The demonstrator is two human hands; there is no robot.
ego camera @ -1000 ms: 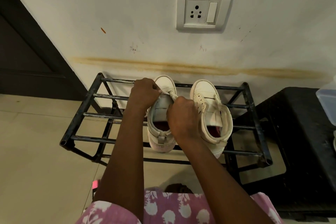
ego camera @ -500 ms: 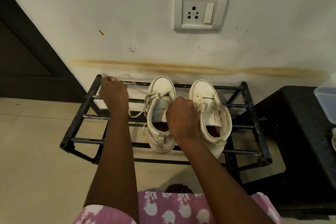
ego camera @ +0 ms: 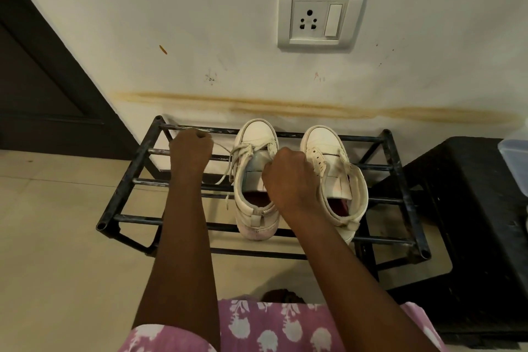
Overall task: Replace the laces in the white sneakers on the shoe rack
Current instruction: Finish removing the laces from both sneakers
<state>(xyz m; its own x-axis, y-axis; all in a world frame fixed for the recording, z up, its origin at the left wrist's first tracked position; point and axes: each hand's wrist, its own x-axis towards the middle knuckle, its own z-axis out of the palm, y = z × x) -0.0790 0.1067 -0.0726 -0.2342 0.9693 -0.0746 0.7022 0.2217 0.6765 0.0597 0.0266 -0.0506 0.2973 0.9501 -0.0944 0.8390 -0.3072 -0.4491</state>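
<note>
garment: pink cloth with white print, nearest the viewer, along the bottom edge.
floor: pale tile, spread to the left and below.
left hand: at the end of a forearm stretched forward over the left half of the shoe rack; grip closed in a fist round the lace, held out to the left of the left sneaker.
right hand: at the end of a forearm stretched forward, set between the two sneakers; grip curled down onto the right-hand edge of the left sneaker's upper, fingertips hidden under the knuckles.
shoe rack: black metal bars, low, standing on the floor against the wall; both sneakers on the top tier.
left sneaker: white high-top, toe to the wall, heel to the viewer, pinkish scuff at the heel, tongue showing.
lace: off-white, crossed at the toe end of the tongue, drawn from there across to the left fist; one loose strand hanging beside the sneaker's left flank over the bars.
right sneaker: white high-top, just beside the left one, toe to the wall, row of eyelets showing, collar spread wide.
stool: black, right of the rack.
container: clear plastic, on the stool, cut by the right edge.
door: dark, far left.
stain: brownish streak along the wall, just above the rack.
socket: white plate, three-pin outlet and switch, high on the wall above the sneakers.
</note>
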